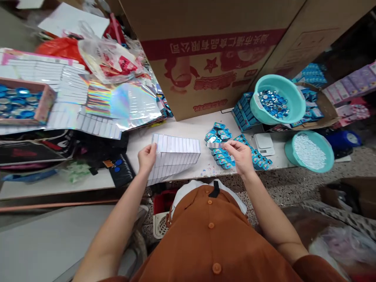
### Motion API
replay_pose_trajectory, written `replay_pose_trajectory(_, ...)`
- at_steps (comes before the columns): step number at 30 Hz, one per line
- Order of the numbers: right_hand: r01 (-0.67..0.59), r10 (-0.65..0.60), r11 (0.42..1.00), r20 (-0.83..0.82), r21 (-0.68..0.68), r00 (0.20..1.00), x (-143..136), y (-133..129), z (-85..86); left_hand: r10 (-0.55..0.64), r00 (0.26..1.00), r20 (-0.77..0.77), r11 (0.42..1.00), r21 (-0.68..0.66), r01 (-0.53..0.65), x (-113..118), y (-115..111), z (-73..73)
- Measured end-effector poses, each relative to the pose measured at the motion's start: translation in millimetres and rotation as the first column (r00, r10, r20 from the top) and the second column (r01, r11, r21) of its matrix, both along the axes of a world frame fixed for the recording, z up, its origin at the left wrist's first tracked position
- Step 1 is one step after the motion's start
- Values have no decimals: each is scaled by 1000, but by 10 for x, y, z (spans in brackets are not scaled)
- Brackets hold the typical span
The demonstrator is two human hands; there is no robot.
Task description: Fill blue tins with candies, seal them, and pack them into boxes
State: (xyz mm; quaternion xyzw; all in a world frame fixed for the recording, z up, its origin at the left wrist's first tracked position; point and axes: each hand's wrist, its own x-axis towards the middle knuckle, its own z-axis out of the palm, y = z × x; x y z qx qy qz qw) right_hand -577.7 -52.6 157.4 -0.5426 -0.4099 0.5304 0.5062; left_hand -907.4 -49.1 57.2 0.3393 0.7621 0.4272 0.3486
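Note:
My left hand (147,158) is closed on the left edge of a white sheet (179,145) divided into rows of narrow rectangles, like a label sheet. The sheet's lower part bends down over the table's front edge. Between the thumb and finger of my right hand (242,157) is a small shiny silvery strip (214,145). That strip hovers over a cluster of small blue boxes (222,156) lying on the white table (188,127). More such blue boxes (261,160) lie in rows just right of my right hand.
A tall cardboard carton (205,94) stands behind the work area. On the right are a turquoise basin (257,107) of shiny blue pieces, a white scale (264,143) and a basin (289,156) of white pellets. Shiny sheets (70,92) and a tray (45,105) of blue discs occupy the left.

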Motion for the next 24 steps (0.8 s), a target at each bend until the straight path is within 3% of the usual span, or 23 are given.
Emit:
replay_pose_trajectory(3,55,-55,998,31,1,998,-73,-41,74,-27,909,-416,1000,-14,23,-193,138,-135)
replay_pose_trajectory(6,78,-78,997,64,1,995,-169,-93,124,-104,857,-505,986,60,154,-4,139,-155)
replay_pose_trajectory(8,85,-85,996,69,2,994,-233,-137,137,-235,905,-353,948,122,294,324,72,-82)
replay_pose_trajectory(10,90,-90,996,64,4,994,-287,-191,131,-386,921,-56,902,187,389,706,-18,62)
replay_pose_trajectory(11,95,-95,995,64,4,993,-309,-222,122,-442,887,131,888,202,413,879,-62,156)
replay_pose_trajectory(13,113,-113,994,79,5,990,-343,-289,99,-480,745,462,876,218,429,1135,-134,361)
replay_pose_trajectory(15,138,-138,990,103,4,985,-365,-359,75,-453,591,668,878,219,426,1251,-184,549)
replay_pose_trajectory(18,176,-175,984,130,7,976,-380,-460,50,-436,477,763,870,220,442,1247,-227,726)
replay_pose_trajectory(24,235,-235,972,184,18,954,-302,-613,6,-508,502,699,832,250,495,1247,-275,735)
